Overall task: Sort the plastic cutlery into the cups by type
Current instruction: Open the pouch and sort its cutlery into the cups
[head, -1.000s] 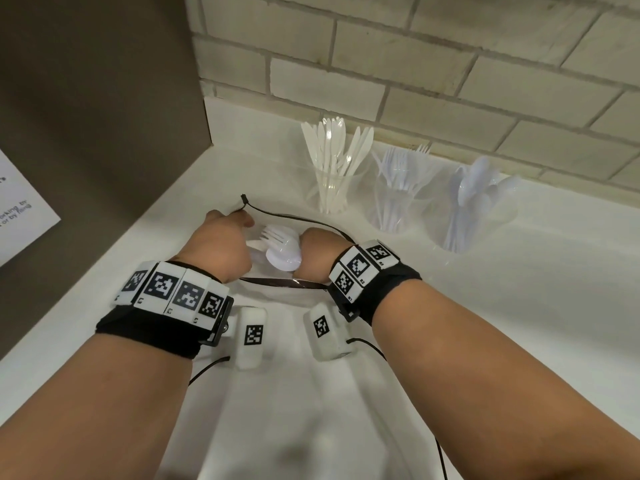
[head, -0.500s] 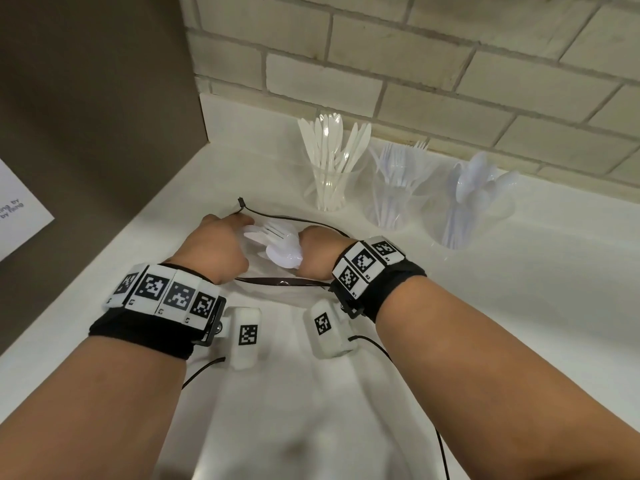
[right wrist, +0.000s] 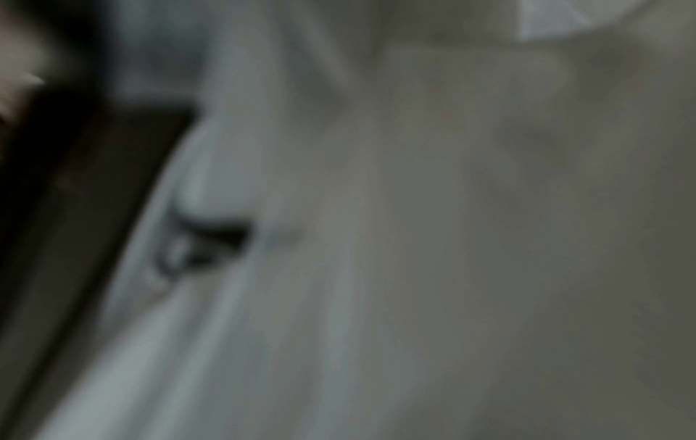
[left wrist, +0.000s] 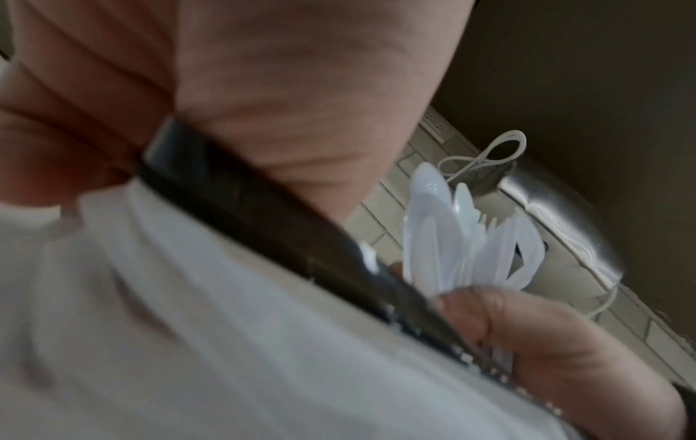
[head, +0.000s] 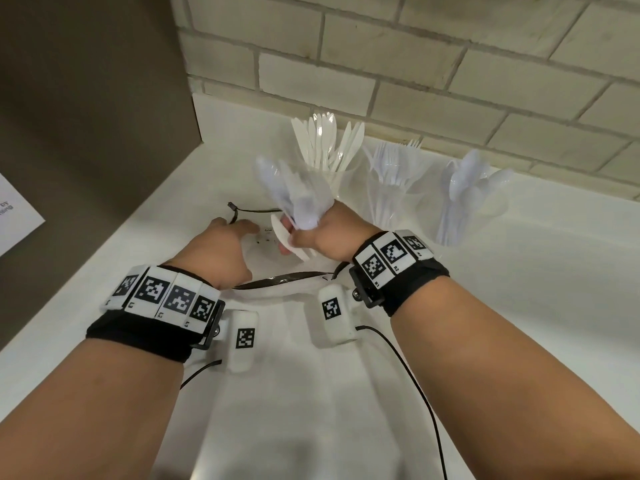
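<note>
Three clear cups stand by the brick wall: knives [head: 329, 150] left, forks [head: 393, 174] middle, spoons [head: 467, 188] right. In front of them lies a white bag with a black rim [head: 277, 280]. My right hand [head: 325, 233] grips a blurred bundle of white cutlery [head: 294, 192] raised above the bag's mouth, heads up. The left wrist view shows this bundle [left wrist: 452, 238] as spoons and forks held in my right hand [left wrist: 527, 336]. My left hand [head: 221, 251] holds the bag's black rim [left wrist: 263, 214] at its left side. The right wrist view is only blur.
A brown panel [head: 86, 116] closes the left side, with a paper sheet [head: 14, 216] on it. The white counter [head: 519, 289] runs to the right of the bag. Thin black cables [head: 408, 368] trail from my wrist cameras over the bag.
My right hand has lifted the cutlery bundle up out of the bag and tipped it upright. My left hand has stayed at the bag's rim.
</note>
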Tool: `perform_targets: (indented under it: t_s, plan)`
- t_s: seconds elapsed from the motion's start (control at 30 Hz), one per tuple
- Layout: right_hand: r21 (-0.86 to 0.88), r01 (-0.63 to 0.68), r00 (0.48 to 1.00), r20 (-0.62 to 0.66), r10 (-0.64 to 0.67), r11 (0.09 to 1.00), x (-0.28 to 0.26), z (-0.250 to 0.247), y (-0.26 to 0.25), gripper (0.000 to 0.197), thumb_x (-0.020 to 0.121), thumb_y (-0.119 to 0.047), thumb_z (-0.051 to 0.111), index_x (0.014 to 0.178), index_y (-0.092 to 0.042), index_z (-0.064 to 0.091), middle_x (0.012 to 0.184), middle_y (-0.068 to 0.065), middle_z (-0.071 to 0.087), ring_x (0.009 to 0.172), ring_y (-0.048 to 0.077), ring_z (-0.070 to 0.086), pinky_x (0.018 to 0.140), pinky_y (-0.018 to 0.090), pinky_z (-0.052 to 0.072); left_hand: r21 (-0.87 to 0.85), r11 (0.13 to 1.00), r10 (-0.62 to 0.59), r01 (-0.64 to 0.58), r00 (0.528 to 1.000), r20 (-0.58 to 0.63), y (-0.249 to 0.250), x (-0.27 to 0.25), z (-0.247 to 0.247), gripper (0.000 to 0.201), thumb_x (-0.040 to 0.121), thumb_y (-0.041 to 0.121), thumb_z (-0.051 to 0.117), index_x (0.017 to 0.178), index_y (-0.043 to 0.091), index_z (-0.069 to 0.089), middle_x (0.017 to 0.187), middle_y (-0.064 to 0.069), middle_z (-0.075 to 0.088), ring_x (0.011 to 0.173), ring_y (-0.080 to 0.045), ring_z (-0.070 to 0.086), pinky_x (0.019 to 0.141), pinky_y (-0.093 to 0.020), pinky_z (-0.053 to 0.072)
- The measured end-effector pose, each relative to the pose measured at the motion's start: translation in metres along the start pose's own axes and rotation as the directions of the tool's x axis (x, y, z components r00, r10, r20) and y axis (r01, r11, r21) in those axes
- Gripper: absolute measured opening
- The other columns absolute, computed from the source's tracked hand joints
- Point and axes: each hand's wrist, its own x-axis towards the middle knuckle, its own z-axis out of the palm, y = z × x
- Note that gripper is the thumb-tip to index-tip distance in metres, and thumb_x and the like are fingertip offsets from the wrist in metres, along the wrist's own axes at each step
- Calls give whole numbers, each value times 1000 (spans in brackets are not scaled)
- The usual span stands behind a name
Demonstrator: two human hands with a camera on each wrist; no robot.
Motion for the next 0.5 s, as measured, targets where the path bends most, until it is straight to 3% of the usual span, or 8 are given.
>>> perform_targets:
  t_s: [0.07, 0.13, 0.17, 0.27, 0.33, 0.4, 0.5]
  plan:
    - [210, 48, 994, -104, -27, 977, -9, -4, -6, 12, 82, -4, 68, 93, -6, 69, 83, -3, 73, 85, 10, 69, 78, 18, 53, 41, 999, -9, 9, 1000, 0, 3, -4, 0, 73, 69, 13, 67, 134, 37, 43, 128, -10, 40, 99, -33, 57, 80, -27, 44]
    - [395, 145, 977, -204, -67, 907, -17, -8, -15, 7, 86, -2, 64, 89, -2, 70, 76, -4, 73, 77, 3, 70, 69, 9, 50, 82, 996, -17, 17, 1000, -1, 5, -6, 0, 73, 70, 11, 66, 134, 35, 43, 130, -10, 38, 96, -31, 57, 79, -26, 43]
    - [482, 197, 963, -260, -76, 853, -19, -10, -19, 8, 86, -1, 63, 87, -1, 70, 79, 1, 74, 80, 9, 71, 75, 14, 53, 91, 996, -24, 24, 1000, -6, 4, -6, -1, 72, 70, 10, 65, 135, 34, 44, 132, -10, 37, 97, -31, 58, 78, -26, 43]
    - [694, 346, 910, -411, -48, 631, -24, -22, -36, 13, 86, 6, 60, 83, -5, 66, 79, 10, 72, 83, 31, 71, 89, 45, 55, 67, 993, -97, 102, 993, -65, -1, -7, -11, 69, 72, 4, 61, 133, 34, 47, 134, -10, 33, 95, -30, 58, 77, -26, 45]
    - [709, 442, 865, -498, -53, 550, -28, -34, -44, 16, 86, 8, 59, 80, -6, 64, 75, 8, 72, 79, 32, 70, 90, 50, 54, 32, 983, -174, 180, 975, -136, -8, -8, -24, 66, 73, -2, 58, 130, 32, 51, 134, -12, 30, 87, -28, 58, 75, -27, 46]
    - [712, 503, 831, -553, -50, 490, -32, -46, -46, 13, 85, 9, 59, 80, -2, 64, 73, 7, 71, 77, 32, 69, 88, 51, 54, 5, 964, -259, 265, 946, -197, -13, -9, -40, 61, 75, -4, 54, 127, 29, 55, 135, -14, 29, 93, -34, 57, 83, -33, 47]
    - [707, 500, 815, -580, 5, 499, -33, -53, -39, 8, 84, 7, 60, 81, 1, 65, 75, 9, 71, 79, 33, 69, 87, 53, 54, -58, 922, -386, 382, 898, -210, -20, -14, -60, 47, 78, 2, 54, 114, 31, 61, 136, -13, 27, 104, -41, 53, 93, -43, 45]
